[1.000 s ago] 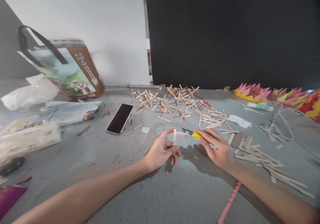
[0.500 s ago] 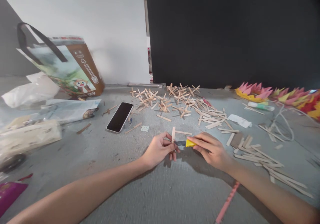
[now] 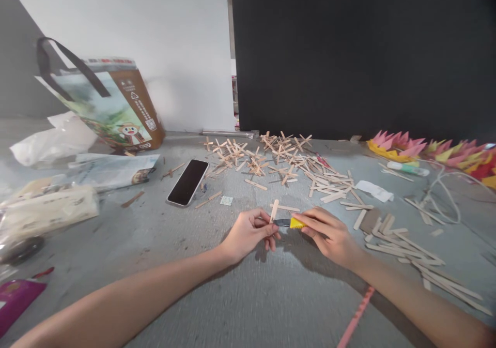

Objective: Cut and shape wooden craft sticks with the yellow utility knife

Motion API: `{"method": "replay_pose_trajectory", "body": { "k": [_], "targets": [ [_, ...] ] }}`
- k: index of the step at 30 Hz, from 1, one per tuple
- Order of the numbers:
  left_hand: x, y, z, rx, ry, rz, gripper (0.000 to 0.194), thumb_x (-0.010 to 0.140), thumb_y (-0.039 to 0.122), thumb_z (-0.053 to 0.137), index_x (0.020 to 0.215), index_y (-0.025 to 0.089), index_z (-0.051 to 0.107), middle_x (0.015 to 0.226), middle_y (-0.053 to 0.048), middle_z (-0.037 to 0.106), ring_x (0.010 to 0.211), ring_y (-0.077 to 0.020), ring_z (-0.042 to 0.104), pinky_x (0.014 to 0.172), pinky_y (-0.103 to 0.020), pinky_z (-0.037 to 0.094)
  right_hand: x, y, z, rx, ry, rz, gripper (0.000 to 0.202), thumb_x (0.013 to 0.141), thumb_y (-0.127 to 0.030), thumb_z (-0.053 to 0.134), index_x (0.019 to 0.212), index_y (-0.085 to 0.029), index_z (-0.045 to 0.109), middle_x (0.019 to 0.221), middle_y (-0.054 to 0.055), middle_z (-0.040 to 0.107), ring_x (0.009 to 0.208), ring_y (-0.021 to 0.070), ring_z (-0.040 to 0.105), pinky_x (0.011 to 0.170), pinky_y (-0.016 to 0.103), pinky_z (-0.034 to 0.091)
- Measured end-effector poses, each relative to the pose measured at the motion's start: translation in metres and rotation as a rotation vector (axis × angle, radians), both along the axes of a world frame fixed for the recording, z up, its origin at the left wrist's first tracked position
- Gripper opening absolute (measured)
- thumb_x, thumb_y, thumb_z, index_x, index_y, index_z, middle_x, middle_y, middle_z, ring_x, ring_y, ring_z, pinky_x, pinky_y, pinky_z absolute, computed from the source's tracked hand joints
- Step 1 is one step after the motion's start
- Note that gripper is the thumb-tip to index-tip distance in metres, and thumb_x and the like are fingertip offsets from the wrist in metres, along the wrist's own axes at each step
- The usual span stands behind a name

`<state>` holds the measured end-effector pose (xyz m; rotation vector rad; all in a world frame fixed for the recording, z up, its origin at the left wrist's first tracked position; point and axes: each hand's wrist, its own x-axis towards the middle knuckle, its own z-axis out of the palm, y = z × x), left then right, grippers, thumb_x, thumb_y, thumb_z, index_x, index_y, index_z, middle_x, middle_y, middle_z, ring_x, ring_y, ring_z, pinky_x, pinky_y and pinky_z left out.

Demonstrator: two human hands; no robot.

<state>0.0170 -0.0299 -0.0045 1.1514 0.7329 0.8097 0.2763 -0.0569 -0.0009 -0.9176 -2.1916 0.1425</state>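
Note:
My left hand (image 3: 251, 232) is closed, pinching a wooden craft stick (image 3: 274, 210) that stands up from the fingertips, tilted slightly right. In my right hand (image 3: 329, 234), fingers closed, is a utility knife with a yellow handle (image 3: 296, 223). Its dark blade (image 3: 282, 223) points left and meets the lower part of the stick by my left thumb; whether it cuts into the wood I cannot tell. Just behind, another craft stick (image 3: 287, 208) lies level. A pile of crossed stick pieces (image 3: 284, 146) is at the back, and several loose sticks (image 3: 403, 247) lie right of my right hand.
A smartphone (image 3: 188, 182) lies left of centre. Farther left are a printed bag (image 3: 112, 105), plastic packets (image 3: 58, 208) and a purple pouch (image 3: 17, 301). A pink strip (image 3: 356, 317) runs under my right forearm. Paper flowers (image 3: 399, 146), a glue stick (image 3: 407, 169) and a white cable (image 3: 457, 203) are right.
The stick in my left hand leans more to the right than before. My hands keep their grips, and the whole view has shifted slightly.

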Motion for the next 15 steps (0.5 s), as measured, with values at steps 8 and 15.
{"method": "replay_pose_trajectory", "body": {
  "k": [8, 15],
  "targets": [
    [-0.0014, 0.0009, 0.003, 0.045, -0.024, -0.049, 0.041, 0.087, 0.05, 0.076, 0.093, 0.01, 0.07, 0.087, -0.011, 0.076, 0.061, -0.0154, 0.071, 0.058, -0.026, 0.053, -0.0016, -0.0006, 0.0025, 0.004, 0.023, -0.027, 0.044, 0.102, -0.016, 0.056, 0.144, -0.029, 0.061, 0.108, 0.009, 0.071, 0.09, 0.0218, 0.065, 0.08, 0.038, 0.056],
    [-0.0005, 0.0013, 0.0057, 0.055, 0.012, -0.065, 0.044, 0.088, 0.054, 0.074, 0.085, 0.01, 0.073, 0.081, -0.01, 0.074, 0.061, -0.0146, 0.068, 0.059, -0.026, 0.053, -0.0009, 0.0003, 0.0033, 0.007, 0.034, -0.024, 0.042, 0.103, -0.019, 0.055, 0.142, -0.028, 0.063, 0.107, 0.01, 0.072, 0.09, 0.0221, 0.067, 0.078, 0.038, 0.058]
  ]
}}
